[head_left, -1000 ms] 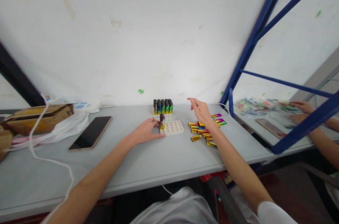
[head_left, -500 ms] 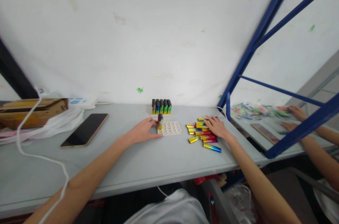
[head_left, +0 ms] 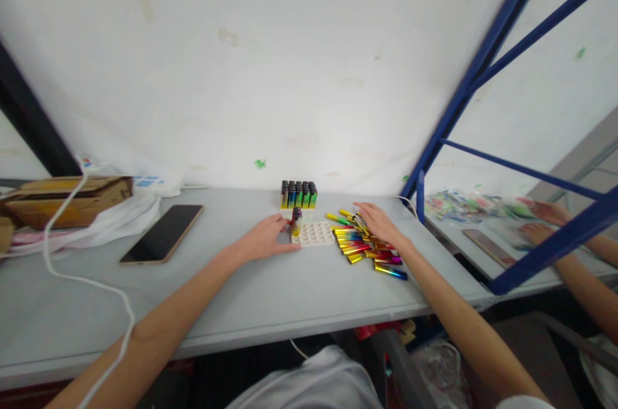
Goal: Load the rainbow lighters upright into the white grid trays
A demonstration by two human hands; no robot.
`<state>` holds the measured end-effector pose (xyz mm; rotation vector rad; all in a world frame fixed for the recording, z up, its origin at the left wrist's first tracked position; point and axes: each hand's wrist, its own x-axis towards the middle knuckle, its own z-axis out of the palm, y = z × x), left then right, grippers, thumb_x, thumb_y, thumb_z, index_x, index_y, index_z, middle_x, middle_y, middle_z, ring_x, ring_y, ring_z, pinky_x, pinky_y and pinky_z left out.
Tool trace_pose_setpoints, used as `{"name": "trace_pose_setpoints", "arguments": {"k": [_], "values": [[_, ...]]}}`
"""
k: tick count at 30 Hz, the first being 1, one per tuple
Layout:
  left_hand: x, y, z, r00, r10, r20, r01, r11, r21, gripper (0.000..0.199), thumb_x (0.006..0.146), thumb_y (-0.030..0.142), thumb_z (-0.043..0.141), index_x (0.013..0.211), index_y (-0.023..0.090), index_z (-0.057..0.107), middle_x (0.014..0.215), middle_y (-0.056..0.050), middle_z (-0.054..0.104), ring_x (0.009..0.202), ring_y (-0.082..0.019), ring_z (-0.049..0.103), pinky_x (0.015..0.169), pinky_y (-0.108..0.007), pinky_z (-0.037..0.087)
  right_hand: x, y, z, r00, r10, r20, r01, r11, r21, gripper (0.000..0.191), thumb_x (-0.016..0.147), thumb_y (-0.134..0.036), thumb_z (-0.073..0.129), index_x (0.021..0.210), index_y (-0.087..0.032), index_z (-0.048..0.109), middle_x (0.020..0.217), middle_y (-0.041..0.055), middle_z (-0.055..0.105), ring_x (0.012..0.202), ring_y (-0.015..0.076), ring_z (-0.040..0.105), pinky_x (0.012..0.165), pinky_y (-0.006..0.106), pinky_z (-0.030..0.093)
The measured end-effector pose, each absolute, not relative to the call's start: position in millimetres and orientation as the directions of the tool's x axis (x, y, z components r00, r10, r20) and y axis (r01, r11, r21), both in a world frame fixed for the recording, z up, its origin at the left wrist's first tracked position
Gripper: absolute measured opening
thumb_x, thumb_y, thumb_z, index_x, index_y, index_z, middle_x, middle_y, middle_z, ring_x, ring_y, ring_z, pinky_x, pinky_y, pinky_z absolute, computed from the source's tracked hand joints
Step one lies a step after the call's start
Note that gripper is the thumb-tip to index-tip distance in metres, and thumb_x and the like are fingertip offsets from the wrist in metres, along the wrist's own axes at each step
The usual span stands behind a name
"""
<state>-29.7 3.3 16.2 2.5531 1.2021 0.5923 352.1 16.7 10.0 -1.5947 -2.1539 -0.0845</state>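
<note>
A white tray with round holes (head_left: 318,234) lies on the desk, and a few lighters (head_left: 296,222) stand upright at its left end. My left hand (head_left: 270,238) is at that end, thumb and fingers spread around the corner beside the lighters. To the right of the tray lies a loose heap of shiny coloured lighters (head_left: 355,247). My right hand (head_left: 381,225) rests on the upper right of this heap, its fingers extended over several of them. Behind the tray, a block of lighters with black tops (head_left: 299,195) stands upright near the wall.
A phone (head_left: 163,234) lies on the left of the grey desk (head_left: 241,306). Farther left are a cardboard box (head_left: 72,201), white plastic and a white cable (head_left: 87,280). A blue metal frame (head_left: 447,116) rises at the right, with another person's hands (head_left: 545,222) beyond it.
My right hand has moved left over the heap, and some lighters have spread toward the tray. The whole view has shifted slightly. My left hand stays at the tray's left end.
</note>
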Motion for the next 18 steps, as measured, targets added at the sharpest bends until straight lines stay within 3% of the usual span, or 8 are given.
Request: {"name": "trace_pose_setpoints", "arguments": {"k": [5, 11, 15, 18], "values": [[-30.0, 4.7, 14.6, 0.575, 0.783, 0.238, 0.672, -0.618, 0.409, 0.073, 0.076, 0.073, 0.067, 0.118, 0.013, 0.069, 0.107, -0.014, 0.068, 0.098, -0.032, 0.066, 0.091, -0.041, 0.053, 367.3, 32.9, 38.8, -0.185, 0.840, 0.510, 0.877, 0.376, -0.301, 0.058, 0.106, -0.043, 0.026, 0.142, -0.016, 0.061, 0.139, 0.0147, 0.064, 0.131, 0.0261, 0.057, 0.119, 0.045, 0.038], [-30.7, 4.1, 15.1, 0.577, 0.781, 0.238, 0.674, -0.620, 0.402, 0.071, 0.077, 0.072, 0.067, 0.118, 0.014, 0.069, 0.108, -0.014, 0.068, 0.099, -0.032, 0.066, 0.091, -0.040, 0.053, 372.7, 52.2, 35.6, -0.142, 0.841, 0.523, 0.854, 0.371, -0.364, 0.054, 0.104, -0.042, 0.029, 0.127, -0.020, 0.072, 0.140, 0.0130, 0.062, 0.132, 0.0257, 0.057, 0.120, 0.045, 0.036], [-30.9, 4.5, 15.6, 0.582, 0.779, 0.234, 0.677, -0.623, 0.392, 0.070, 0.078, 0.072, 0.067, 0.118, 0.016, 0.069, 0.108, -0.013, 0.068, 0.099, -0.031, 0.066, 0.092, -0.039, 0.053, 365.3, 55.1, 18.5, -0.040, 0.887, 0.459, 0.834, 0.283, -0.474, 0.051, 0.102, -0.035, 0.030, 0.113, -0.020, 0.077, 0.144, 0.0111, 0.059, 0.129, 0.0238, 0.057, 0.118, 0.042, 0.038], [-31.0, 4.7, 16.4, 0.580, 0.781, 0.232, 0.677, -0.620, 0.396, 0.068, 0.077, 0.073, 0.067, 0.116, 0.016, 0.070, 0.107, -0.013, 0.068, 0.098, -0.031, 0.066, 0.090, -0.040, 0.053, 362.2, 51.4, 14.4, -0.045, 0.918, 0.393, 0.868, 0.232, -0.440, 0.051, 0.102, -0.029, 0.029, 0.113, -0.020, 0.077, 0.146, 0.0096, 0.058, 0.132, 0.0229, 0.055, 0.118, 0.040, 0.036]]}}
